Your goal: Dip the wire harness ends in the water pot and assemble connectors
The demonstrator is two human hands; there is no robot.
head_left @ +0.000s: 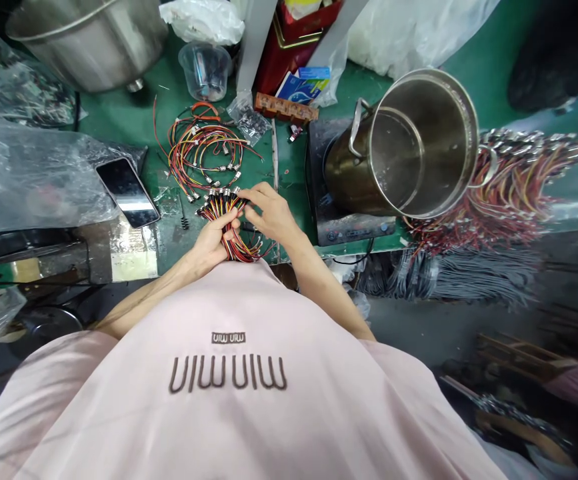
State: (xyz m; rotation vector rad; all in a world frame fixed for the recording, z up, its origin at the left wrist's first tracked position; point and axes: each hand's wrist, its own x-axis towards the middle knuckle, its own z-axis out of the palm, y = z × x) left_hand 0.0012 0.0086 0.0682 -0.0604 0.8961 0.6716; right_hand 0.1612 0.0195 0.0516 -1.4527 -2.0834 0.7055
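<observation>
My left hand (217, 235) is wrapped round a bundle of thin red, black and yellow wires (243, 248), with metal-ended connectors fanned out at the top. At the upper right of the bundle is my right hand (270, 212), its fingers bent and the thumb and forefinger close together at the connector ends. What lies between those fingertips is too small to make out. Just beyond the hands, a loose coil of similar wires with connectors (203, 150) lies on the green table (289, 167).
A steel pot (419, 147) stands on a black induction cooker (351, 230) to the right, beside a large wire pile (513, 193). To the left lies a phone (127, 191) near plastic bags (33, 173). At the back are a clear plastic cup (205, 72) and a steel basin (93, 47).
</observation>
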